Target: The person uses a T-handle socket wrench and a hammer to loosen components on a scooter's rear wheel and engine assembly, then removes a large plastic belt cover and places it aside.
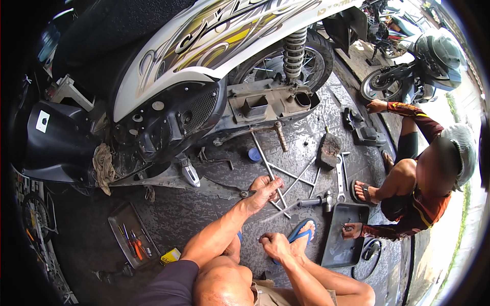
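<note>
My left hand [266, 192] is closed, fingers pinched together, with a short dark end [247, 194] of something poking out by the thumb side. What it is, I cannot make out. Beneath that hand, a long metal T-handle wrench [262, 153] lies among other T-handle wrenches on the floor. Lower down, above my blue-sandalled foot, my right hand [276, 246] is curled; its fingers hide whatever is in them. A hammer [325, 201] lies to the right of my left hand, beside a pale blurred streak. Above stands a white scooter [204, 46] with its engine side [255, 107] uncovered.
A co-worker crouches at right, one hand [352, 230] in a black tray [337, 255]. Near it lie a combination wrench [340, 178], a stone-like block [331, 149] and a black belt [376, 265]. A tool tray [120, 217] with screwdrivers and orange-handled pliers [137, 249] lies left; a small blue cap [254, 154] sits under the scooter.
</note>
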Tool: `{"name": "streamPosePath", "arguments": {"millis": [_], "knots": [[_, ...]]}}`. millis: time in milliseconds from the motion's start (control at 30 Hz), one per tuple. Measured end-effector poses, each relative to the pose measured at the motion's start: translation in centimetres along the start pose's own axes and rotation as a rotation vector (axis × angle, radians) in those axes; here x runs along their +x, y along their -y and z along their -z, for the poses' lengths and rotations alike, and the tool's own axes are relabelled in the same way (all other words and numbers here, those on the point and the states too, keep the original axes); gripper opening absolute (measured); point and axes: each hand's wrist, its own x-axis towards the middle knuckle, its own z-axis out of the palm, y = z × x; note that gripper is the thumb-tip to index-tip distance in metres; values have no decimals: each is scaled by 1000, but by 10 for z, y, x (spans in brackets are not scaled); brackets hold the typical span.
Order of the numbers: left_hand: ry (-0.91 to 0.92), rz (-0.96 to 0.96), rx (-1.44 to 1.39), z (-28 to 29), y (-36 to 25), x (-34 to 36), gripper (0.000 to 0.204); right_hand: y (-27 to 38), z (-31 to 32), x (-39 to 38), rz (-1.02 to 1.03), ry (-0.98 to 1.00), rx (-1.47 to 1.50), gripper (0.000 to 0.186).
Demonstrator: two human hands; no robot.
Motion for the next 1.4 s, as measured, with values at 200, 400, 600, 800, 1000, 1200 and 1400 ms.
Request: {"name": "streamPosePath", "arguments": {"millis": [200, 400, 600, 800, 1000, 1200, 1400], "knots": [[-49, -22, -54, -4, 0, 3, 29, -12, 7, -8, 55, -110, 88, 34], [-57, -4, -42, 0, 3, 5, 33, 25, 16, -16, 47, -538, 435, 32], [-100, -11, 57, 2, 6, 8, 36, 50, 71, -5, 234, -712, 169, 47], [-191, -15, 113, 11, 7, 4, 39, 53, 79, 45, -143, -163, 1468, 71], [-144, -31, 75, 9, 0, 7, 37, 45, 78, -2, -11, -823, 506, 36], [-166, -40, 86, 4, -4, 6, 36, 73, 75, 6, 611, -893, -545, 79], [-258, -158, -23, 7, 11, -3, 38, 74, 53, 35, 298, -423, 733, 73]]}}
